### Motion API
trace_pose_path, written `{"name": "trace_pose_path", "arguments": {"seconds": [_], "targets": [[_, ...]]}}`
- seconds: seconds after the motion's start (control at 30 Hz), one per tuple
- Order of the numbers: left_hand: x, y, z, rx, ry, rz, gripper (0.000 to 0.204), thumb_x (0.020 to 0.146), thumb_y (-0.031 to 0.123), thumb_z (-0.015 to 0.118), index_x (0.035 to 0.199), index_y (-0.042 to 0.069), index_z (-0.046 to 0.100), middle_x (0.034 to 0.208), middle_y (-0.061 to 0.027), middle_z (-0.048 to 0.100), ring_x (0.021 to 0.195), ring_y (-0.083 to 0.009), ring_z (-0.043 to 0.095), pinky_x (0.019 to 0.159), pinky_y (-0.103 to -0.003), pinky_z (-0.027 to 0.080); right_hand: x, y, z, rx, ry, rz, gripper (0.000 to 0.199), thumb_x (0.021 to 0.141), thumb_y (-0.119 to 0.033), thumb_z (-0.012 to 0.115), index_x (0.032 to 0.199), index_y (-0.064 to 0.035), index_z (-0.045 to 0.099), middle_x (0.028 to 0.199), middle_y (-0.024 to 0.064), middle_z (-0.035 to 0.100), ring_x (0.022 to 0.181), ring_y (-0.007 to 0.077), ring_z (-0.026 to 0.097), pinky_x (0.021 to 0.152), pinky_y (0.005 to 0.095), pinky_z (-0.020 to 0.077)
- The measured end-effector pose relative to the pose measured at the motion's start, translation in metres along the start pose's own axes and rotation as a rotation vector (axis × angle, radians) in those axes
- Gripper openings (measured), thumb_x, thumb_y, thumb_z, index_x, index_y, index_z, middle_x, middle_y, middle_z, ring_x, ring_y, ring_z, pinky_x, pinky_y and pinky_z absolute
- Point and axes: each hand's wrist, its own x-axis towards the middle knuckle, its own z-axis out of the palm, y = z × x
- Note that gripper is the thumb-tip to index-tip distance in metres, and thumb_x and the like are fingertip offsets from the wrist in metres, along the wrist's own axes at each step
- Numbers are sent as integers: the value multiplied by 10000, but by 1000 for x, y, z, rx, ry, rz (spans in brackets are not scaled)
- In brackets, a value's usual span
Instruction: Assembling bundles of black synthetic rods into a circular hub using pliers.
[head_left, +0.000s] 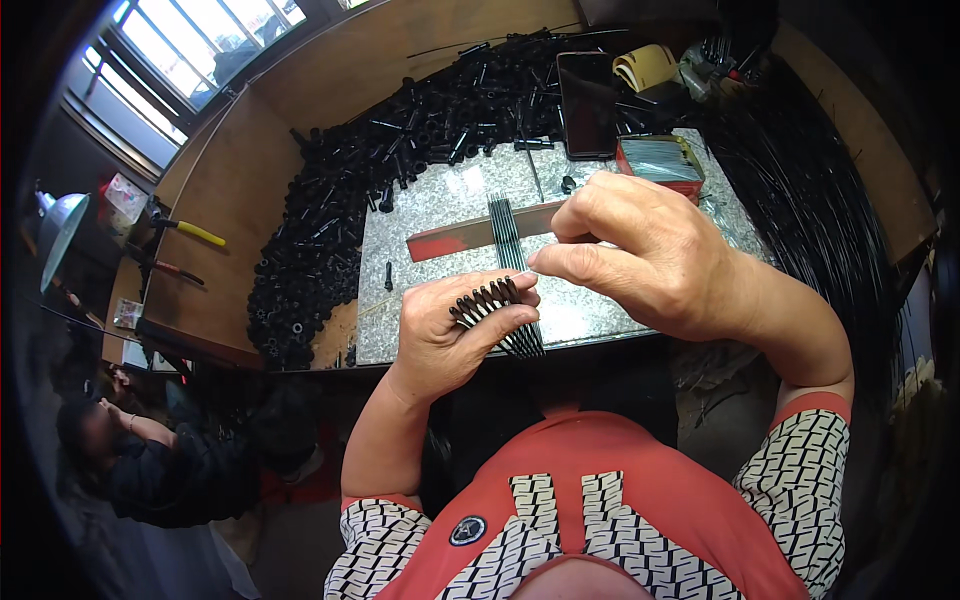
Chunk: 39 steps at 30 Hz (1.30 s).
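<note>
My left hand is closed around a fanned row of thin black pieces with rounded ends, pinched between thumb and fingers. Close beside it, my right hand has its thumb and index finger pressed together at the left fingertips. A small pale tip shows there, too small to name. Under and beyond my left hand, a set of thin dark rods lies side by side across a flat red and grey bar. The left palm hides part of these rods.
A speckled stone slab covers the worktop. Around its far and left sides lie heaped black tubular parts. A phone, a red box and long black rods stand or lie right. Pliers hang left; another person sits lower left.
</note>
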Motion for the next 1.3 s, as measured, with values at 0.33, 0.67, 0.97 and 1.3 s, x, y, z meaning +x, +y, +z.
{"name": "trace_pose_path", "arguments": {"seconds": [0.33, 0.67, 0.97, 1.3], "targets": [[6, 2, -5, 129, -87, 74, 279, 715, 132, 783, 932, -11, 682, 800, -96, 702, 733, -205, 694, 654, -288, 539, 3, 2, 2, 5, -51, -10, 284, 702, -78, 651, 978, -14, 650, 800, 79, 529, 674, 200, 521, 556, 301, 431], [7, 4, -5, 205, -66, 61, 337, 673, 253, 806, 864, 12, 670, 785, -86, 688, 715, -227, 678, 633, -292, 511, 2, 6, 6, -35, -32, -62, 272, 731, -114, 618, 982, -16, 654, 801, 72, 520, 659, 185, 499, 558, 295, 416], [8, 1, -5, 293, -47, 150, 375, 650, 233, 821, 907, 9, 664, 805, -106, 679, 713, -260, 672, 626, -305, 507, 5, -2, 10, -52, -9, -72, 291, 727, -105, 620, 993, 7, 649, 797, 78, 530, 663, 189, 519, 539, 290, 423], [-5, -7, -11, -382, 89, -106, 435, 712, 182, 806, 1063, -20, 648, 1005, -117, 676, 962, -196, 640, 859, -303, 499, 6, -7, 6, 2, -19, -20, 271, 726, -74, 628, 982, 16, 648, 784, 82, 519, 654, 193, 526, 524, 292, 433]]}}
